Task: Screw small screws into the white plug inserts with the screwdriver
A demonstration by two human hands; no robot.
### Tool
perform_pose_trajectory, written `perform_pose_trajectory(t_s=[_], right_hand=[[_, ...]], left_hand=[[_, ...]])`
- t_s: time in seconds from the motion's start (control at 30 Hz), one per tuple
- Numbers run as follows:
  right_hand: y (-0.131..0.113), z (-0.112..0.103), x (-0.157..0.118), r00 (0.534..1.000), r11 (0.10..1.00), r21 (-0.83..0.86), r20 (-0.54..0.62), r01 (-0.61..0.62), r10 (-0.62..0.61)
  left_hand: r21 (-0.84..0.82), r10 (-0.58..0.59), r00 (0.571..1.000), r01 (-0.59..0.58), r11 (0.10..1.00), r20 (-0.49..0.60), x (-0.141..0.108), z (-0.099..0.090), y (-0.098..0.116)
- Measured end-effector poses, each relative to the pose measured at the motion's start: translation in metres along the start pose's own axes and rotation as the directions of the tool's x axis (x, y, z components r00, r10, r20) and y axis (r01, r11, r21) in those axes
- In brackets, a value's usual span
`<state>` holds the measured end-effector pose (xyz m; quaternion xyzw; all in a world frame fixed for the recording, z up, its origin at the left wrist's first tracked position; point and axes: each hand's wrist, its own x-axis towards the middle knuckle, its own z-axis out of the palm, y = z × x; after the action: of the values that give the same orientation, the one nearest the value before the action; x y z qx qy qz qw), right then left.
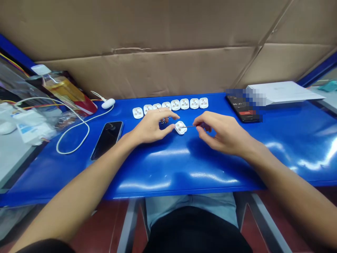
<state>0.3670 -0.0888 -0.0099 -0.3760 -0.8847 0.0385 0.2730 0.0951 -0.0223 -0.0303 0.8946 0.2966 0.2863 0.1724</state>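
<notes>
Though glossy, a blue workbench [79, 182] against cardboard [144, 70]

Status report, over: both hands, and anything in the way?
Left hand against white plug. Right hand holding red-handled screwdriver, tip at plug. Row of plugs behind, apart.

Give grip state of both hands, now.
Left hand: closed, holding the white plug body.
Right hand: closed, pinching a red-handled screwdriver, its tip at the plug.
</notes>
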Motion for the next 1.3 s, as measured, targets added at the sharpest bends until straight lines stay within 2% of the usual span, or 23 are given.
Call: perform_pose_trajectory(t_s=[0.3, 0.6, 0.77, 0.87, 0.97, 1.03, 1.13, 1.23, 1.3], right_hand=[[0.000, -0.001, -0.001, 1.000, 1.000, -0.001, 0.010, 0.006, -0.006], [-0.001, -0.005, 0.000, 0.989, 0.998, -0.022, -0.132, 0.061, -0.063], [-0.002, -0.004, 0.000, 0.986, 0.997, -0.043, -0.155, 0.059, -0.065], [-0.001, -0.004, 0.002, 0.974, 0.998, -0.048, -0.221, 0.031, -0.041], [0.003, -0.003, 0.002, 0.960, 0.998, -0.062, -0.279, -0.018, 0.000], [0.006, 0.000, 0.002, 0.960, 0.996, -0.045, -0.274, -0.080, 0.065], [0.009, 0.007, 0.001, 0.962, 0.986, 0.026, -0.214, -0.167, 0.169], [0.011, 0.014, 0.000, 0.977, 0.981, 0.073, -0.103, -0.181, 0.187], [0.011, 0.017, 0.001, 0.982, 0.980, 0.082, -0.037, -0.182, 0.185]], left_hand=[[0.010, 0.005, 1.000, -0.005, 1.000, 0.024, 0.001, -0.002, 0.002], [-0.031, 0.024, 0.999, -0.023, 0.999, 0.026, 0.002, -0.003, 0.008], [-0.031, 0.002, 1.000, -0.002, 1.000, -0.009, 0.003, -0.002, -0.003], [0.057, -0.052, 0.998, 0.054, 0.997, -0.022, 0.004, -0.004, -0.015], [0.178, -0.082, 0.996, 0.076, 0.981, 0.026, 0.003, -0.006, -0.027], [0.201, -0.101, 0.993, 0.089, 0.976, 0.054, 0.002, -0.007, -0.032], [0.185, -0.134, 0.991, 0.128, 0.974, 0.020, 0.001, -0.007, -0.034], [0.176, -0.176, 0.982, 0.186, 0.967, -0.074, 0.002, -0.009, -0.031], [0.164, -0.178, 0.980, 0.190, 0.968, -0.088, 0.002, -0.010, -0.026]])
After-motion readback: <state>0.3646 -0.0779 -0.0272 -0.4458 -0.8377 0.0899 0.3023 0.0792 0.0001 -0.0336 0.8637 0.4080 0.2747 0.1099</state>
